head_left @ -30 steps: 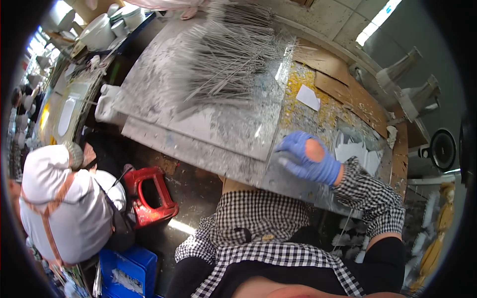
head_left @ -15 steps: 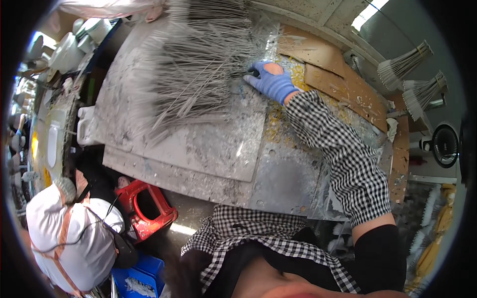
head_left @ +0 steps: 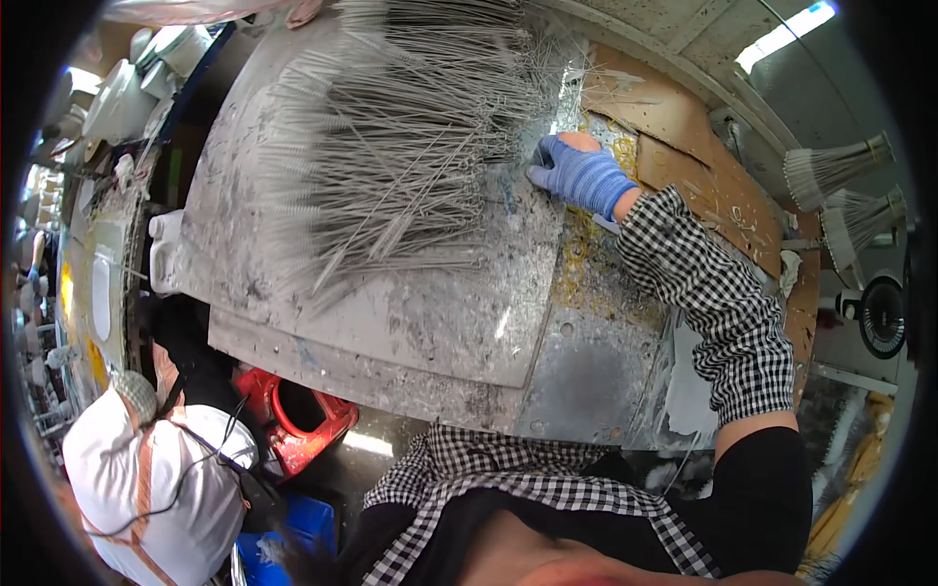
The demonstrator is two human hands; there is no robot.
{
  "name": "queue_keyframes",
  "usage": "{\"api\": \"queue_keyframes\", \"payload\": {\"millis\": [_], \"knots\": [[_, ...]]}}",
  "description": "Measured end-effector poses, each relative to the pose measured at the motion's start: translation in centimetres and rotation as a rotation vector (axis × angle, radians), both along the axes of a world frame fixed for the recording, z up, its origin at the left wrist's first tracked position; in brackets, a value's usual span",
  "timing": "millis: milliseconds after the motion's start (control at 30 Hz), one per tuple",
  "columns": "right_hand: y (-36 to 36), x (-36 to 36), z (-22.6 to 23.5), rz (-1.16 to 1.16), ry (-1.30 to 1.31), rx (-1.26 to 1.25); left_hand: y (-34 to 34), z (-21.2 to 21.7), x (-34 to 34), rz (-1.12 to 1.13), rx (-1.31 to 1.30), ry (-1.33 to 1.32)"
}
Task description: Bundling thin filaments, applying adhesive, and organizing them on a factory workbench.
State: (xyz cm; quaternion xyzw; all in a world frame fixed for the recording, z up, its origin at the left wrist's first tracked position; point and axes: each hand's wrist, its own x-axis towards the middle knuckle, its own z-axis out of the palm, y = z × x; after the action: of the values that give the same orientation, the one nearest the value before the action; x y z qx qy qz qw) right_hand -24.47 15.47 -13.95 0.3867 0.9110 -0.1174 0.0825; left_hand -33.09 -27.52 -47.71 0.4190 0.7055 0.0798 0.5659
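My right hand (head_left: 583,178), in a blue knitted glove and checked sleeve, lies low over the worktable (head_left: 430,327). Its thumb and fingers are curled closed; what they hold, if anything, is hidden. A small pale edge shows beneath the palm, too little to name. Just left of the fingers are the looped ends of a large pile of thin wire-stemmed brushes (head_left: 420,166). Their pale bristle tips fan out toward the left and look blurred. My left hand is outside the picture.
Torn brown cardboard (head_left: 674,176) lies along the table's far right side. Brush bundles (head_left: 840,171) hang at right near a black round fan (head_left: 882,314). A white jug (head_left: 166,256) stands at the left edge. Lower left are a person in white (head_left: 161,488) and a red stool (head_left: 327,444).
The whole view has shifted, so table and brushes appear farther right and slightly lower. My right hand's fingers look more curled, and a pale edge now shows under the palm.
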Motion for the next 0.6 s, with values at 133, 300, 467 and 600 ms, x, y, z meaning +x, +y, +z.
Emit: {"api": "queue_keyframes", "payload": {"millis": [133,300,467,600], "knots": [[0.0,0.3,-0.4,0.044,-0.073,-0.121,-0.5,0.2,-0.6,-0.022,-0.032,0.015],[-1.3,2.4,0.1,0.055,-0.015,-0.107,-1.6,1.1,-2.2,0.030,-0.004,0.117],[-2.4,3.3,2.5,0.110,-0.043,-0.049,-7.5,5.3,-2.8,0.073,-0.022,0.224],[-5.4,6.3,3.6,0.072,0.044,-0.364,-8.9,16.6,-4.1,0.098,0.167,0.175]]}}
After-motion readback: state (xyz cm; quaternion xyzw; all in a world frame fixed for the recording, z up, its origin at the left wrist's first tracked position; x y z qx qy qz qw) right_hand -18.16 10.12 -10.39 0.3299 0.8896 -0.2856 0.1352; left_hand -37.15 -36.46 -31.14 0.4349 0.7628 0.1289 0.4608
